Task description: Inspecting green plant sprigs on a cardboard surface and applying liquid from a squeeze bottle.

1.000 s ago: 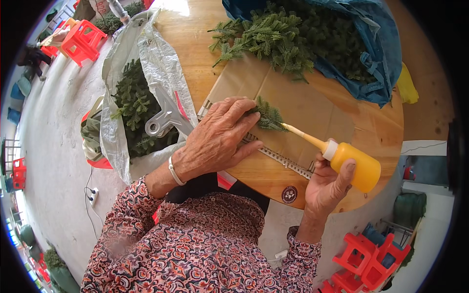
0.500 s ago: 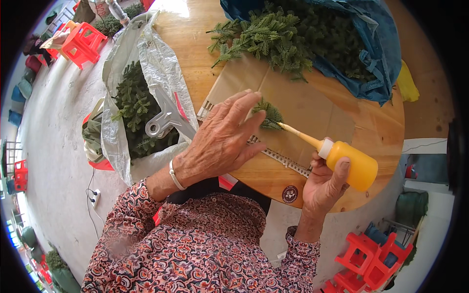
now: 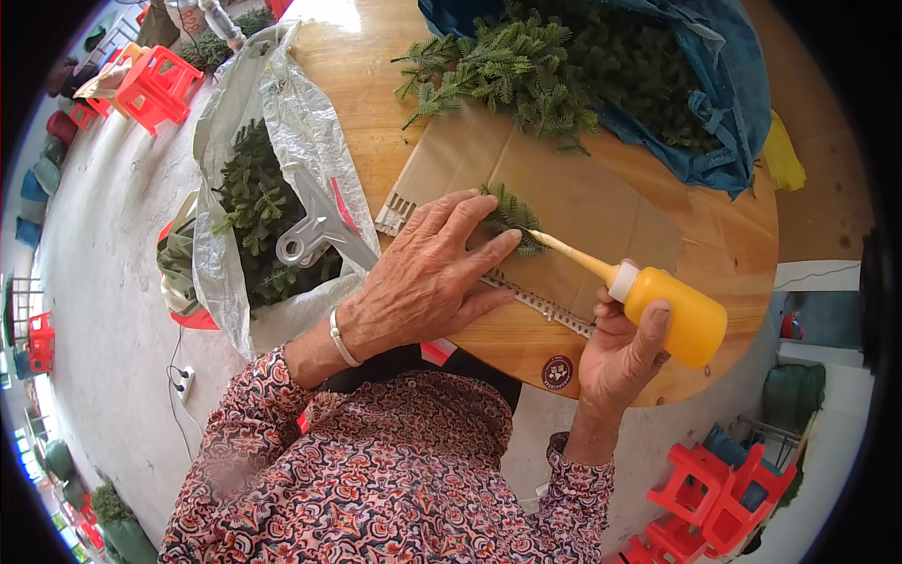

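My right hand [image 3: 617,367] grips a yellow squeeze bottle [image 3: 684,320] with a white collar and a long tapered nozzle. The bottle is tilted, its nozzle tip at a small green fir sprig [image 3: 513,212] on a flat piece of cardboard [image 3: 592,211]. Over the near left part of that cardboard rests my left hand [image 3: 418,263], fingers stretched out and apart. Its fingertips reach the sprig's near edge, and I cannot tell how firmly they touch it. Part of the sprig is hidden behind these fingers.
Fir branches [image 3: 512,70] spill from a blue bag [image 3: 738,103] at the table's far side. Left of the wooden table [image 3: 362,70], a pale plastic bag [image 3: 315,122] holds more greenery, with a large grey clamp [image 3: 319,226] at its edge. Red stools [image 3: 155,86] stand on the floor.
My left hand has lowered slightly, its fingertips now at the sprig. The sprig has shifted a little, and the nozzle tip has moved slightly left and up along it.
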Tool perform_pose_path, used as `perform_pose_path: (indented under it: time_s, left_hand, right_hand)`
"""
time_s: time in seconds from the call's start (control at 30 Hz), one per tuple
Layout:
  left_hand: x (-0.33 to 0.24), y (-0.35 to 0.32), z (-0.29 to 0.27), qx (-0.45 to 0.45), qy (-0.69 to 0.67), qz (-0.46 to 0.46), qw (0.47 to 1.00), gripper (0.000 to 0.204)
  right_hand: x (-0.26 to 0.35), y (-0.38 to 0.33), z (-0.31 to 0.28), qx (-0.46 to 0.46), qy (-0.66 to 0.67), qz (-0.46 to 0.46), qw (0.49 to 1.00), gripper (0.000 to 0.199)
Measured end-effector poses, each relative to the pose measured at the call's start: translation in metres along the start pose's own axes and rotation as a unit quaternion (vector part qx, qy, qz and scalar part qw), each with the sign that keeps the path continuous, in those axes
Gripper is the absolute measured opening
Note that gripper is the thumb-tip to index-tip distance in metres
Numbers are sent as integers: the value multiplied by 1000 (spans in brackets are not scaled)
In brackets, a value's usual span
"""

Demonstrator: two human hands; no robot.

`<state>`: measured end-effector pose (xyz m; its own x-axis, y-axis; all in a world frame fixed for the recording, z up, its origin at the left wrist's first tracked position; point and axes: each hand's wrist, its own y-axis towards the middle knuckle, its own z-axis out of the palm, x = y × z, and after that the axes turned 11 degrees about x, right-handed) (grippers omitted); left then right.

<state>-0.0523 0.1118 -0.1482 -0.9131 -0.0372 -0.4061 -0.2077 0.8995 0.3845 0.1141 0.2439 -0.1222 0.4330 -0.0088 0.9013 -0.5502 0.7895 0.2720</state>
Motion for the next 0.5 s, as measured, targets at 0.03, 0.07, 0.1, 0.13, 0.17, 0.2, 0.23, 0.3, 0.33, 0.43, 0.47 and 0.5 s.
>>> perform_pose_path:
  time_s: [0.03,0.07,0.1,0.13,0.17,0.2,0.23,0.3,0.33,0.43,0.47,0.5]
  left_hand:
    - [0,0,0,0,1,0,1000,49]
    - [0,0,0,0,2,1,1000,49]
    - [0,0,0,0,3,1,1000,49]
    - [1,0,1,0,4,1,1000,49]
    - [1,0,1,0,3,1,1000,49]
    - [0,0,0,0,3,0,1000,49]
    - [0,0,0,-1,2,0,1000,49]
    - [0,0,0,-1,1,-2,1000,49]
    - [0,0,0,-1,-1,-1,1000,49]
    - [1,0,0,-3,-5,0,1000,49]
    - [1,0,0,-4,-6,0,1000,49]
    - [1,0,0,-4,-6,0,1000,49]
  right_hand:
    - [0,-1,0,-6,-4,-2,1000,40]
    - [0,-2,1,-13,-8,-5,1000,40]
    - [0,-2,1,-19,-11,-7,1000,40]
    - [0,-3,1,-26,-15,-9,1000,40]
    - [1,-3,1,-26,-16,-9,999,40]
    - [2,-4,0,-24,-14,-8,1000,40]
    - [3,-4,0,-22,-12,-7,1000,40]
    - [5,-4,-1,-17,-8,-4,1000,39]
    - [6,-4,-2,-19,-10,-4,1000,39]
    - [8,-4,-5,-18,-13,-7,1000,38]
    - [9,-4,-6,-17,-13,-7,1000,38]
    - [10,-4,-7,-18,-13,-7,1000,38]
